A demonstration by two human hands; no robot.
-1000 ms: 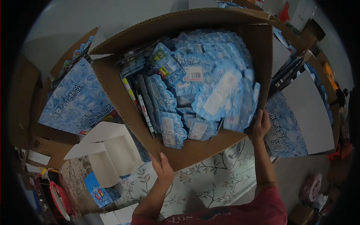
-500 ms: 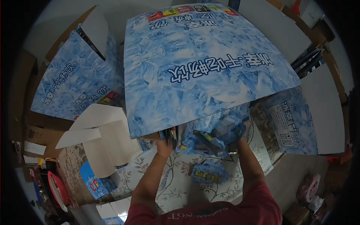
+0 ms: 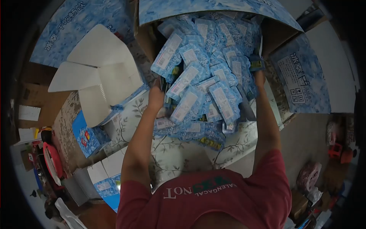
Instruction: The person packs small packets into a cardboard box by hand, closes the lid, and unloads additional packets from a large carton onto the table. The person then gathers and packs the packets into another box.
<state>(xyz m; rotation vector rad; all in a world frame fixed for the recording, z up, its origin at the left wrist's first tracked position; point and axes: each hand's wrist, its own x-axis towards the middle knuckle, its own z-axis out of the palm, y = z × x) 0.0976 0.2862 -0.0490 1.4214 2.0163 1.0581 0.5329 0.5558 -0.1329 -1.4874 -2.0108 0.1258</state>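
Observation:
Many blue ice-patterned packets (image 3: 188,80) with white label panels lie in a loose heap, spilling from the mouth of a large blue carton (image 3: 213,8) onto the table. My left hand (image 3: 155,96) grips the heap's left side, its fingers partly hidden behind packets at the edge. On the opposite side, my right hand (image 3: 260,77) is closed around packets, with a dark yellow-green one (image 3: 257,65) just above it. The lowest packets rest on the floral tabletop (image 3: 171,156) between my forearms.
A white-lined box (image 3: 118,82) with raised flaps stands open at left, beside a small blue box (image 3: 87,135). More blue cartons (image 3: 299,76) flank the big one. A red basin (image 3: 52,162) sits at the lower left.
The large carton has shifted up in view, showing its opening. A big heap of packets has come out onto the table between my hands, and both hands sit higher and farther apart.

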